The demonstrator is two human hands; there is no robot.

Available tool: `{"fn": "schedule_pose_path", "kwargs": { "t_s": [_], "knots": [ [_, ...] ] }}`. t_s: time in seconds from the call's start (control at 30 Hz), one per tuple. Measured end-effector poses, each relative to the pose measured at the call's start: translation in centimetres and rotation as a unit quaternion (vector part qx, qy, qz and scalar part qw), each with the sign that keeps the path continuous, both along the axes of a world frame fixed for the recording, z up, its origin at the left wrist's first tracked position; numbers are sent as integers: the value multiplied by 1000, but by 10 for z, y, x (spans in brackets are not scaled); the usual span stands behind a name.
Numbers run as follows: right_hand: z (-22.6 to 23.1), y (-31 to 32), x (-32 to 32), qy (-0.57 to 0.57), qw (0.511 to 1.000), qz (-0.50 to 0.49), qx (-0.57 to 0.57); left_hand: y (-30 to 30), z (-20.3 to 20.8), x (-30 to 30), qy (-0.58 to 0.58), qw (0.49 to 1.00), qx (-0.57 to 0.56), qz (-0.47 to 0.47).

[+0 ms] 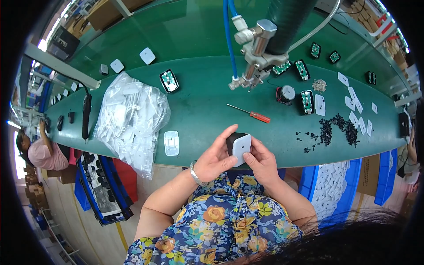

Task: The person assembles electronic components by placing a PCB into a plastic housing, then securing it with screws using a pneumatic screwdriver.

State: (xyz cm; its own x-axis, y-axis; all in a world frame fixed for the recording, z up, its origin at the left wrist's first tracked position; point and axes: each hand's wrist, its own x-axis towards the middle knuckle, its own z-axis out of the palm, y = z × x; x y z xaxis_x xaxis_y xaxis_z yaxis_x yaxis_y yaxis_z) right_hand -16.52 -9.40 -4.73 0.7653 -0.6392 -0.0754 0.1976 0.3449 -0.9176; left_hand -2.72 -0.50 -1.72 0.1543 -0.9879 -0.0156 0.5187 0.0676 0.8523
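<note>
Between my two hands, just over the bench's near edge, is a small box-shaped device (240, 148) with a black body and a white cover. My left hand (215, 154) grips its left side, thumb along the cover's lower edge. On the other side my right hand (261, 160) holds it, thumb pressed against the white face. Beyond them a screwdriver (258, 116) with a red handle lies on the green bench (198, 110). A white cover (171, 143) rests left of my hands, beside a clear plastic bag (130, 119) full of white covers.
An electric screwdriver (86, 115) hangs at the left. A metal fixture (260, 53) with blue tubing overhangs the middle. To the right lie black housings with green boards (307, 101), a pile of small black parts (338, 128) and white covers (353, 104). Blue bins (351, 185) stand below.
</note>
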Motion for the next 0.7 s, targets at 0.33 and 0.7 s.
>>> {"fn": "schedule_pose_path", "kwargs": {
  "t_s": [0.33, 0.7],
  "knots": [
    [7, 10, 8, 117, 977, 27, -177, 12, -15, -12, -121, 979, 46, 159],
    [203, -130, 75, -141, 925, -5, -353, 23, -6, 2, 25, 992, 74, 101]
  ]
}}
